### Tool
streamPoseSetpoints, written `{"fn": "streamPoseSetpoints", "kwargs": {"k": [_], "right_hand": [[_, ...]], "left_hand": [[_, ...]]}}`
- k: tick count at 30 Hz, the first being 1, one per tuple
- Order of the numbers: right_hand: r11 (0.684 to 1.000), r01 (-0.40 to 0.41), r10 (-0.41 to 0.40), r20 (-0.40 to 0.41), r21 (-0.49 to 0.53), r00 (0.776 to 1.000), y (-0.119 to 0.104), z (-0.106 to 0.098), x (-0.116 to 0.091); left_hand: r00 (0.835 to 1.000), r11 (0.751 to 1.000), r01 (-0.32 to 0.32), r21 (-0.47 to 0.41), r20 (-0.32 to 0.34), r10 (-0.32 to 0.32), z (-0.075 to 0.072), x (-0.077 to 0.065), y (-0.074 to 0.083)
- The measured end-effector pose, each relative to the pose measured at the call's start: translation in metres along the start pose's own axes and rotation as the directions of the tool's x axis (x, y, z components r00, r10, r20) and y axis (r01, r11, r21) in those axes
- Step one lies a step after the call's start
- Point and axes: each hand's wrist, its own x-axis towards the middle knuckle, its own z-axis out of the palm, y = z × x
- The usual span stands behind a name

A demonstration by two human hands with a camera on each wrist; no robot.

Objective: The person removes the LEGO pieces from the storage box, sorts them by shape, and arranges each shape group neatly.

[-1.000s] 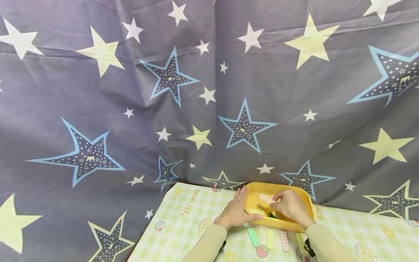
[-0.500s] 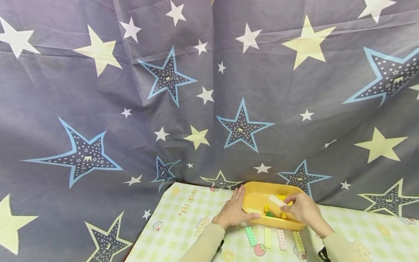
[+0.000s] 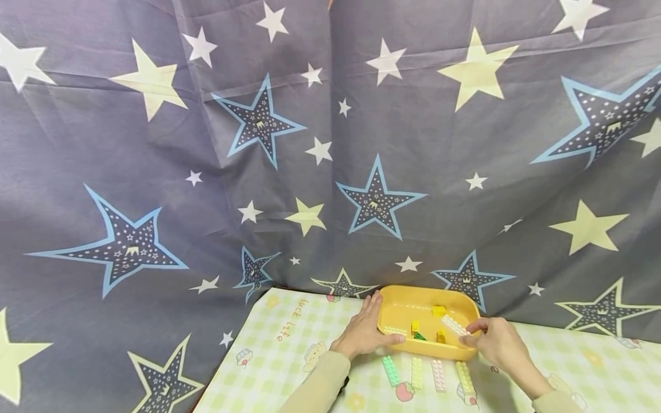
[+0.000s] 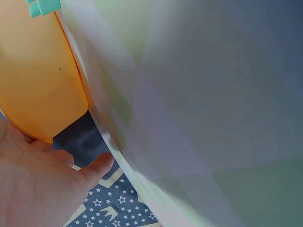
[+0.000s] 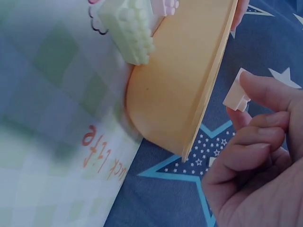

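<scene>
Grey star-printed hanging (image 3: 310, 183) — seemingly fabric — behind a green-checked tabletop (image 3: 268, 367)

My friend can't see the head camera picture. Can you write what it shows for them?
A right hand pinches a pale studded brick at the right end of a yellow tray while the left hand rests against its left end. Small bricks lie inside, and four long pastel bricks lie on the checked cloth in front; starry fabric hangs behind.

Pale studded brick (image 3: 453, 324), tilted, above yellow tray (image 3: 405, 303)
</scene>
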Motion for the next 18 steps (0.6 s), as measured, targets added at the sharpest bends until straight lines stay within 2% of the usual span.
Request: {"fn": "streamPoseSetpoints", "kwargs": {"k": [7, 18], "right_hand": [[1.0, 0.012, -0.013, -0.04, -0.015, 0.999, 0.01, -0.008, -0.014], [0.997, -0.073, 0.072, -0.038, -0.027, 0.997, 0.034, -0.013, -0.042]], "left_hand": [[1.0, 1.0, 0.004, -0.011, 0.001, -0.004, -0.002, 0.001, -0.004], [1.0, 0.999, 0.022, -0.024, 0.015, -0.022, 0.0, 0.001, 0.0]]}}
